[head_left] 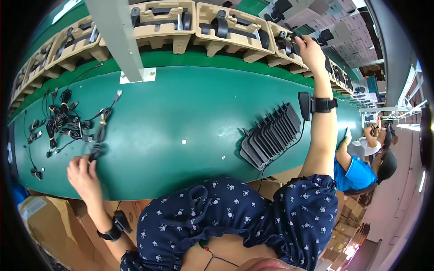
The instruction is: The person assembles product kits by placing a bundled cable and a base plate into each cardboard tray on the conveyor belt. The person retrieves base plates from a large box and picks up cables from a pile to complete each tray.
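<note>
At the left of the bench, my left hand (pixel 83 177) pinches one end of a black bundled cable (pixel 100 131). That cable is smeared by motion and stretches away from my fingers, with a light tie round it. Loose bundled black cables (pixel 61 118) lie in a heap just beyond. My right arm reaches far forward, and my right hand (pixel 311 52) is closed over a tan molded pulp tray (pixel 276 31). Its fingertips are on a small black part (pixel 295 36) at the tray; its exact kind is hard to make out.
More tan trays (pixel 208 13) with black parts line the raised green ledge. A row of flat black ribbed pieces (pixel 271 135) stands on the green bench (pixel 181 108). A grey metal post (pixel 118 40) rises at the back. Co-workers (pixel 361 167) sit at right; cardboard boxes (pixel 49 226) stand lower left.
</note>
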### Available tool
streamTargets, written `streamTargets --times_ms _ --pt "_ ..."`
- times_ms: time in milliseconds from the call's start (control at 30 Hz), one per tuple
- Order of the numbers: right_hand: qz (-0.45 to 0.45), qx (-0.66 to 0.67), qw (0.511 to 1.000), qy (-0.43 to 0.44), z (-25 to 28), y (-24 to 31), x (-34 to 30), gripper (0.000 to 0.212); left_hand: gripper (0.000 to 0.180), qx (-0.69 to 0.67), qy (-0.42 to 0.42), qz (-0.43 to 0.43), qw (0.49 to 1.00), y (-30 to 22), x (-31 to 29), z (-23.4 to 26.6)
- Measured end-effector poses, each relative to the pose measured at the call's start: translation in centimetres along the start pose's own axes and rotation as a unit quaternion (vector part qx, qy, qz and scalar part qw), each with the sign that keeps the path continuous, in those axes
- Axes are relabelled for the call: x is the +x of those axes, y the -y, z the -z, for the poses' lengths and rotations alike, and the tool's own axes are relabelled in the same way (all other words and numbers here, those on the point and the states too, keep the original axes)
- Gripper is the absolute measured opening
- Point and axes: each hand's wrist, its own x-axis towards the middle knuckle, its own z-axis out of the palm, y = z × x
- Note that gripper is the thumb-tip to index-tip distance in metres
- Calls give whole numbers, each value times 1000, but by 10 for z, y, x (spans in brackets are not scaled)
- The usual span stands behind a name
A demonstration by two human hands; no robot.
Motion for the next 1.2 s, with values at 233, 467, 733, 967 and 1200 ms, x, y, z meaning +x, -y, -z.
streamTargets --times_ms 233,467,733,967,1200 --pt "-22 27 965 260 -14 -6 46 47 28 -179 55 -156 970 -98 6 -1" --pt "-53 46 978 195 -71 10 79 49 32 -239 39 -200 950 -125 23 -26" --pt "-98 0 995 31 -85 22 45 43 31 -281 18 -183 942 -123 25 -34" --pt "-95 12 995 -17 -94 4 54 36 30 -288 11 -179 941 -125 28 -36" --pt "57 -258 964 -34 -72 15 45 31 29 -292 2 -176 940 -125 30 -36"
